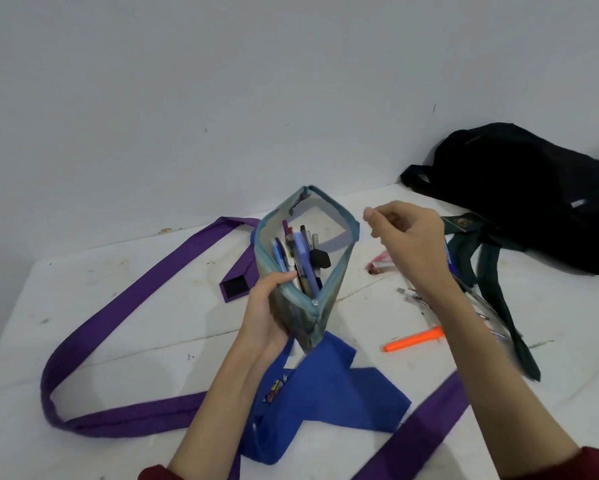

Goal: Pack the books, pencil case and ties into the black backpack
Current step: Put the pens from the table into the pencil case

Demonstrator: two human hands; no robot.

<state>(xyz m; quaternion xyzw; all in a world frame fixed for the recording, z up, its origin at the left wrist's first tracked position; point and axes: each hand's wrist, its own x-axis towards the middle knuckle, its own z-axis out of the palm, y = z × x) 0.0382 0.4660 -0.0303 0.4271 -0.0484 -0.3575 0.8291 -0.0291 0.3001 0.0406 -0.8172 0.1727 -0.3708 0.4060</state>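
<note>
1. Purple fabric, a long woven tie (94, 327), loops across the left part of the white marble-look tabletop (145, 334), its wide end lying just behind the raised pencil case.
2. Her left hand (268, 315) holds a grey-blue fabric pencil case (305, 258) above the table, fingers and thumb wrapped round its near, lower end; the zip is undone and the mouth gapes towards me.
3. Inside the case stand several pens (303, 261), blue, purple and black, packed together.
4. Under the case lies a folded royal-blue cloth tie (329, 389) with a small coloured badge, resting on the table over part of the purple one.
5. Her right hand (407, 233) hovers just right of the case mouth, fingers curled inward, thumb meeting fingertips; I cannot tell whether anything is pinched.
6. Below that forearm lie an orange highlighter pen (412, 340) and other loose pens, blurred.
7. A dark green tie (492, 282) trails beside them.
8. Farthest right, against the wall, slumps the black fabric backpack (530, 192).
</note>
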